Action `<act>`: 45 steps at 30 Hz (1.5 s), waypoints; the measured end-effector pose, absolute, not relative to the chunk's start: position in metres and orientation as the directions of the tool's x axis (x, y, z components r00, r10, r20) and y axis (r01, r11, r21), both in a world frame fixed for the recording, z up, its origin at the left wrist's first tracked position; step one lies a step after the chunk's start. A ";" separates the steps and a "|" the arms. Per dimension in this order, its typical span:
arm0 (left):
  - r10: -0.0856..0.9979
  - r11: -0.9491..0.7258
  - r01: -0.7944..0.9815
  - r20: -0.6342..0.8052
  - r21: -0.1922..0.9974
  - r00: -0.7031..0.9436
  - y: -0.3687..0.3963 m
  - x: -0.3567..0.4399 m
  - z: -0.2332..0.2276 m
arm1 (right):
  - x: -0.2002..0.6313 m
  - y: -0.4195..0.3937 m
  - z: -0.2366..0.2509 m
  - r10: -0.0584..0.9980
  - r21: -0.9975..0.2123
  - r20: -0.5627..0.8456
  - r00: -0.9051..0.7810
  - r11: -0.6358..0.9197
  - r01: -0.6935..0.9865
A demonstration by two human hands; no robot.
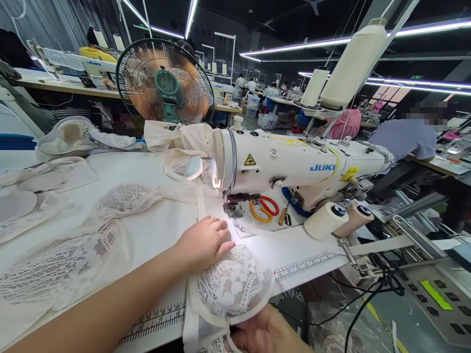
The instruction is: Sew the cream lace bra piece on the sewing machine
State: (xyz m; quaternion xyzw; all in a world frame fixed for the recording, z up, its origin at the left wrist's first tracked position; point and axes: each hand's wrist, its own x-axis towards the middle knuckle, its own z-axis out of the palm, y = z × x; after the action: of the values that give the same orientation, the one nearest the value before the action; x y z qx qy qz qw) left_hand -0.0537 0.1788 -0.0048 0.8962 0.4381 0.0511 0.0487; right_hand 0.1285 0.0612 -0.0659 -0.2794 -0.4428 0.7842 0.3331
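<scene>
A cream lace bra (231,282) lies over the front edge of the white sewing table, its upper part running toward the needle area of a white sewing machine (253,162). Palm down, my left hand (204,242) rests on the bra just in front of the presser foot, fingers stretched out and thumb apart. Below the table edge my right hand (267,328) grips the rim of the lower cup; some of its fingers are hidden by the fabric. Other lace bra pieces (125,201) are spread to the left, and more fabric (180,137) is heaped behind the machine head.
Red-and-yellow-handled scissors (265,208) and a small wooden-handled tool (282,215) lie on the machine bed. Thread cones (326,220) stand to the right, near a control panel (436,296) and cables. Behind the table is a large fan (165,83). People work at other machines.
</scene>
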 end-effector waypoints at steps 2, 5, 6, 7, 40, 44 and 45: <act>0.791 -0.611 0.774 0.072 0.167 0.608 0.178 -0.055 -0.008 | 0.126 0.067 -0.065 0.731 -0.788 -0.137 -0.668 -0.490 -0.374; 0.781 -0.623 0.756 0.097 0.201 0.617 0.179 -0.057 -0.013 | 0.122 0.075 -0.060 0.720 -0.764 -0.113 -0.684 -0.504 -0.404; 0.777 -0.626 0.750 0.098 0.212 0.621 0.180 -0.058 -0.014 | 0.119 0.077 -0.058 0.727 -0.758 -0.108 -0.678 -0.501 -0.417; 0.775 -0.628 0.745 0.093 0.224 0.625 0.180 -0.058 -0.014 | 0.117 0.079 -0.056 0.735 -0.749 -0.098 -0.671 -0.498 -0.437; 0.831 -0.556 0.831 0.002 -0.009 0.556 0.200 -0.053 0.004 | 0.071 0.108 -0.042 0.817 -0.571 0.073 -0.572 -0.437 -0.696; 0.853 -0.520 0.850 -0.005 -0.085 0.521 0.203 -0.046 0.011 | 0.074 0.108 -0.041 0.798 -0.596 0.079 -0.598 -0.443 -0.670; 0.862 -0.506 0.857 -0.026 -0.099 0.506 0.203 -0.044 0.012 | 0.075 0.109 -0.040 0.795 -0.603 0.089 -0.601 -0.437 -0.667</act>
State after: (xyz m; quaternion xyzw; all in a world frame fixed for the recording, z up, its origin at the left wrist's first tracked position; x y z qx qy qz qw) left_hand -0.0441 0.2030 0.0120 0.8670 0.4958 -0.0357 -0.0365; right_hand 0.0748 0.1089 -0.0405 -0.1045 -0.3044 0.8412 0.4344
